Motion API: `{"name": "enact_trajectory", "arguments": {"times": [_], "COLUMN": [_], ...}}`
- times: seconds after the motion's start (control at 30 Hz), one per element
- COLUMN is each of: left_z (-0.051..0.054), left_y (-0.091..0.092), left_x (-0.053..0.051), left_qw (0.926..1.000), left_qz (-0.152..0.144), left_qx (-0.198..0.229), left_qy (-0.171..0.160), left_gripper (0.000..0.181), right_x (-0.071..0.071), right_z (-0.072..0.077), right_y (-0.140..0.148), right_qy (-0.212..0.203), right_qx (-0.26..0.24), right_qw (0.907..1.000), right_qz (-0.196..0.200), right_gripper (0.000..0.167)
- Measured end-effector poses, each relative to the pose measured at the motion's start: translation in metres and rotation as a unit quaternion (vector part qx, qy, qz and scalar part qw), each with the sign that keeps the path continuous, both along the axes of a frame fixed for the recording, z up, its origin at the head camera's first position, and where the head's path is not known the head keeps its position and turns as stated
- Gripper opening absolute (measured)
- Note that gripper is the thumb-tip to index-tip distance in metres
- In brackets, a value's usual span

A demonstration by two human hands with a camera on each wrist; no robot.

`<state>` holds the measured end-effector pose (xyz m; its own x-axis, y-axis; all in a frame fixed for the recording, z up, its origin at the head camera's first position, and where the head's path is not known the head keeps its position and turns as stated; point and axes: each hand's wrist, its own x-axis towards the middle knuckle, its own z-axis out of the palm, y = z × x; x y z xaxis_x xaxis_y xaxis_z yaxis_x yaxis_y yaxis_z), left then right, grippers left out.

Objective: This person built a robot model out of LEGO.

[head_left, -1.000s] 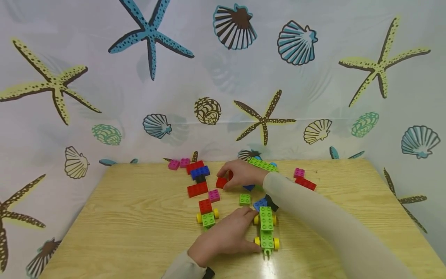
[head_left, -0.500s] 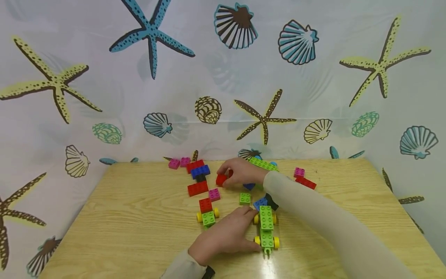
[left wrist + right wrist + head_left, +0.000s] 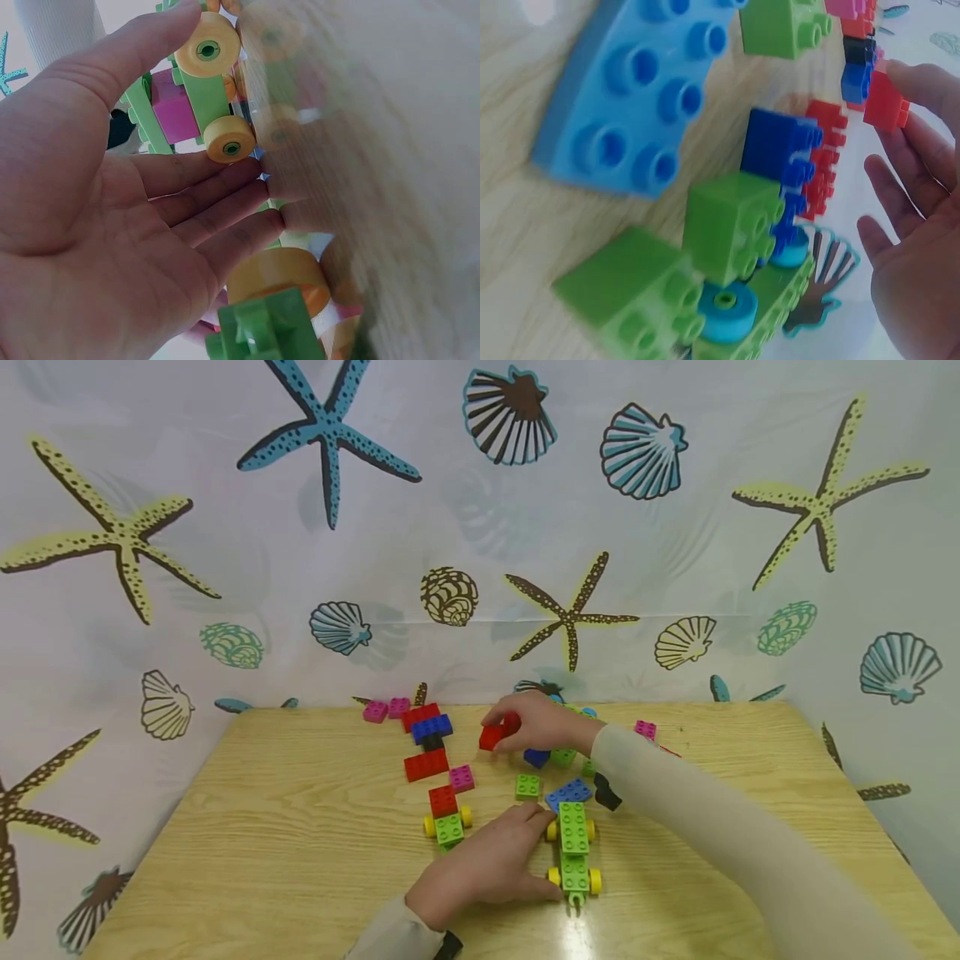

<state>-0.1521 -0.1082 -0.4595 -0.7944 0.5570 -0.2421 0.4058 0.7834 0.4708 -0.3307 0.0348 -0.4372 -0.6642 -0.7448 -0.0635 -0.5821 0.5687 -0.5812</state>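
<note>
My right hand (image 3: 536, 722) pinches a small red brick (image 3: 491, 737) between thumb and fingertips at the back of the table. In the right wrist view that red brick (image 3: 885, 99) shows its studs, and the other fingers are loosely bent. Nearer the front, my left hand (image 3: 487, 868) lies beside a green toy vehicle (image 3: 574, 831) with yellow wheels. The left wrist view shows straight fingers, with the thumb at one yellow wheel (image 3: 208, 46) and the index finger at another. A magenta brick (image 3: 172, 109) sits between the vehicle's green parts.
Left of centre stand a blue brick (image 3: 431, 727), a long red brick (image 3: 426, 766), a magenta brick (image 3: 461, 777) and a small wheeled green piece (image 3: 449, 831). A green brick (image 3: 527, 787) and a light blue brick (image 3: 568, 794) lie between the hands. Green and dark blue bricks (image 3: 537, 757) stand under the right wrist.
My right hand has moved right and slightly upward with the red brick. Its sleeve now covers most of the red brick at the right and uncovers more of the light blue one. My left hand stays put.
</note>
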Motion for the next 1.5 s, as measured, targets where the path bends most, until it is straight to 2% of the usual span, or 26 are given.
{"name": "enact_trajectory", "arguments": {"times": [0.13, 0.4, 0.67, 1.03, 1.27, 1.5], "left_z": [-0.001, -0.002, -0.003, -0.003, -0.002, -0.001], "left_y": [0.0, 0.001, 0.002, 0.0, 0.001, 0.002], "left_x": [0.0, 0.0, 0.0, 0.0, -0.002, -0.003], "left_qw": [1.0, 0.9999, 0.9999, 0.9999, 0.9998, 0.9998], "left_qz": [0.0, 0.006, 0.008, 0.013, 0.018, 0.018], "left_qx": [-0.002, -0.005, -0.002, -0.002, 0.001, 0.0], "left_qy": [0.002, -0.008, -0.011, -0.006, -0.011, -0.007], "left_gripper": [0.099, 0.099, 0.099, 0.1, 0.101, 0.102], "right_x": [0.003, 0.014, 0.026, 0.048, 0.065, 0.08], "right_z": [0.004, 0.011, 0.007, 0.004, 0.001, 0.003], "right_y": [0.015, 0.04, 0.068, 0.094, 0.107, 0.115], "right_qy": [0.005, -0.013, -0.051, -0.043, -0.037, -0.036], "right_qx": [-0.01, -0.024, -0.046, -0.081, -0.102, -0.092], "right_qw": [0.9999, 0.9992, 0.9954, 0.9913, 0.9905, 0.9923], "right_qz": [-0.007, -0.029, -0.067, -0.094, -0.085, -0.074], "right_gripper": [0.048, 0.051, 0.05, 0.049, 0.047, 0.046]}}
